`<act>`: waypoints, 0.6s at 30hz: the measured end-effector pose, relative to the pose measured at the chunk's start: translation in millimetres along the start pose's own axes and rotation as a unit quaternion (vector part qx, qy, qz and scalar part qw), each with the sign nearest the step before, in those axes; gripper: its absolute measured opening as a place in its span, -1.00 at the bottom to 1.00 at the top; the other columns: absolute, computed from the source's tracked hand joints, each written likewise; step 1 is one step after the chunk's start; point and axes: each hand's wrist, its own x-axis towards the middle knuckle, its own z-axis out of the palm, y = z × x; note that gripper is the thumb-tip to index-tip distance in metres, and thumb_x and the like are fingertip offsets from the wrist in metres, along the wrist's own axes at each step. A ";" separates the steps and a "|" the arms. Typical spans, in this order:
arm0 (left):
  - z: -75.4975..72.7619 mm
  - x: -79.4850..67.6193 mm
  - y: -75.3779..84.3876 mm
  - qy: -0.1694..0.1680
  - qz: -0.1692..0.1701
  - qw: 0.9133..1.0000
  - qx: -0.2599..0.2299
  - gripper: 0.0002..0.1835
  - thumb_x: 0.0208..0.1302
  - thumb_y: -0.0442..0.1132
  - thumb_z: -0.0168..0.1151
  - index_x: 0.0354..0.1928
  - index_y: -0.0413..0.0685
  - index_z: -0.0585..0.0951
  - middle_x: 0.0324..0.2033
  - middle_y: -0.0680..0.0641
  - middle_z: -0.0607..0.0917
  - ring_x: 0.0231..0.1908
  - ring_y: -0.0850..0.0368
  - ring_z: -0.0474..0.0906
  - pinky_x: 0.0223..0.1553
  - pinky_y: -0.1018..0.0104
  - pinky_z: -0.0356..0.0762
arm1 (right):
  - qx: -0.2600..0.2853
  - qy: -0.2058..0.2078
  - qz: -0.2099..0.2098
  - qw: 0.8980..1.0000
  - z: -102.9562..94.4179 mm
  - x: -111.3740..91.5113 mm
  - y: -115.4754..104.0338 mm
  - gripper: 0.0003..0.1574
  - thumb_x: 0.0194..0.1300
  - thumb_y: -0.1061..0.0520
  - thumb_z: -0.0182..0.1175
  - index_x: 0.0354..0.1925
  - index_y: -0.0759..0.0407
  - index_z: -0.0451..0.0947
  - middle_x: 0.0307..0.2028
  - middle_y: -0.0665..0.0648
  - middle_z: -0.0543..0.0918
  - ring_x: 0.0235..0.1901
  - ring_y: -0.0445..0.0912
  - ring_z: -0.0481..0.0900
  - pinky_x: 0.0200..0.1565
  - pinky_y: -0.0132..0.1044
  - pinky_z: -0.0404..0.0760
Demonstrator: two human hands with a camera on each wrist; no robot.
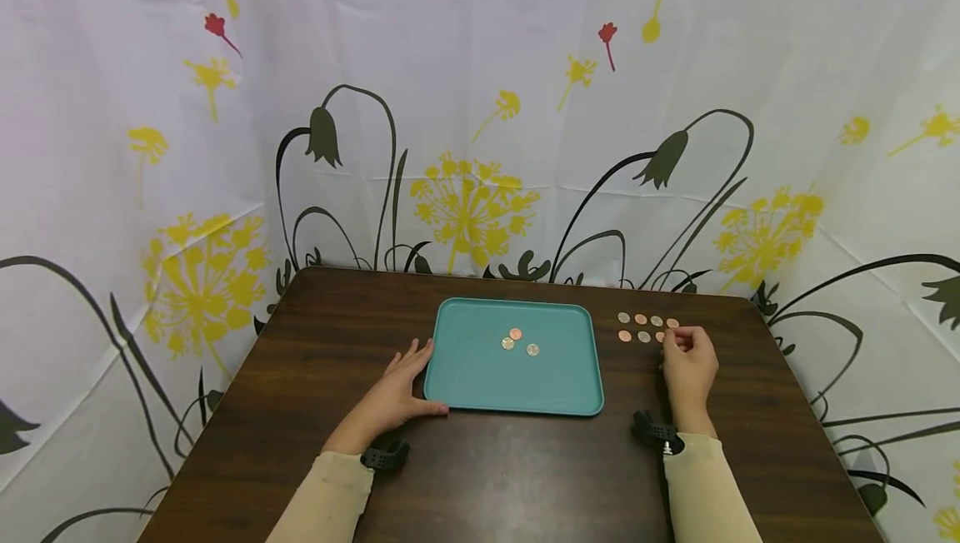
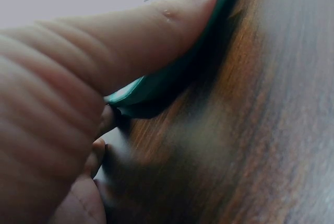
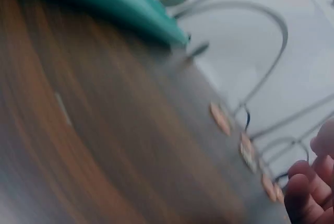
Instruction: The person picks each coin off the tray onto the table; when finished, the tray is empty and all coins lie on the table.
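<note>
A shallow teal tray (image 1: 517, 385) lies on the brown table, carrying one copper coin (image 1: 515, 333) and two silver coins (image 1: 507, 344). My left hand (image 1: 397, 389) rests at its left front corner, fingers spread along the left side. In the left wrist view the thumb (image 2: 156, 33) lies along the tray's rim (image 2: 130, 92). To the right of the tray, several copper and silver coins (image 1: 641, 320) lie in two rows. My right hand (image 1: 692, 364) is at the right end of these rows, thumb and fingertips close together; whether a coin is between them is hidden.
The dark wood table (image 1: 480, 476) stands against a white curtain (image 1: 480, 52) printed with flowers. Each wrist wears a black band (image 1: 385, 455).
</note>
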 end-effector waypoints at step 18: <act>1.7 -1.7 1.3 0.002 -0.008 1.000 -0.005 0.33 0.14 0.15 0.70 0.78 0.01 0.06 0.77 -0.22 -0.03 0.76 -0.35 -0.28 0.67 -0.49 -0.16 | 0.059 -0.305 0.072 0.948 72.1 -59.9 -73.0 -0.85 0.51 0.27 0.35 -0.02 0.34 0.68 -0.38 0.17 0.67 -0.45 0.05 0.69 -0.53 -0.25 0.72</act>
